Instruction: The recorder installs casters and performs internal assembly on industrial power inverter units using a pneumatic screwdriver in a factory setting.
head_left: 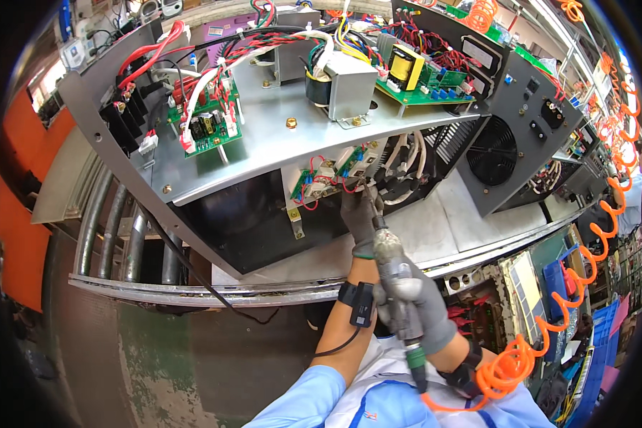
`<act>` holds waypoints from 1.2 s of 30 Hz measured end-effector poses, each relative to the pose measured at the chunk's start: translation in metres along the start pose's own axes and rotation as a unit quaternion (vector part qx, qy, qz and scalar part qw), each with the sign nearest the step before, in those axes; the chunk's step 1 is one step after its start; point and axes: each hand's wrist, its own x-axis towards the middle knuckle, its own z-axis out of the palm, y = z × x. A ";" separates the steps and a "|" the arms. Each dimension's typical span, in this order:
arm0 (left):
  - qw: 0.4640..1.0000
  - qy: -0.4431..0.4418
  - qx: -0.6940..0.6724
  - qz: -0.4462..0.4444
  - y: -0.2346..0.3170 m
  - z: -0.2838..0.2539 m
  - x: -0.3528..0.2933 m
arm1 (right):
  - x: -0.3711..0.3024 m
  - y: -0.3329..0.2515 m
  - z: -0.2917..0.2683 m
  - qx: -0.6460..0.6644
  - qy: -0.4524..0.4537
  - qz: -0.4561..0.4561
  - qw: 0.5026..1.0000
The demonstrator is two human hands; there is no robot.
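My right hand [434, 305], in a grey glove, is wrapped round a pneumatic screwdriver [391, 260]. The tool points up and away, its bit reaching into the lower bay of a grey metal power unit chassis [257, 164]. My left hand [358, 217], also gloved, is up at the bit's tip with its fingers drawn together; what they pinch is too small to make out. Right beside those fingertips are small green circuit boards [349, 164] with red wires, mounted under the metal shelf. Thick pale cables [406, 167] hang to their right.
An orange coiled air hose [506, 371] runs from the tool up the right side. The chassis stands on a conveyor with steel rollers [132, 246]. Its upper shelf carries a transformer [351, 89] and wire bundles. Another chassis with a round fan [493, 150] stands at right.
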 end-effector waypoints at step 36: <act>0.998 0.044 0.003 -0.051 0.006 0.021 -0.012 | 0.011 -0.048 -0.051 -0.253 -0.080 -0.002 0.964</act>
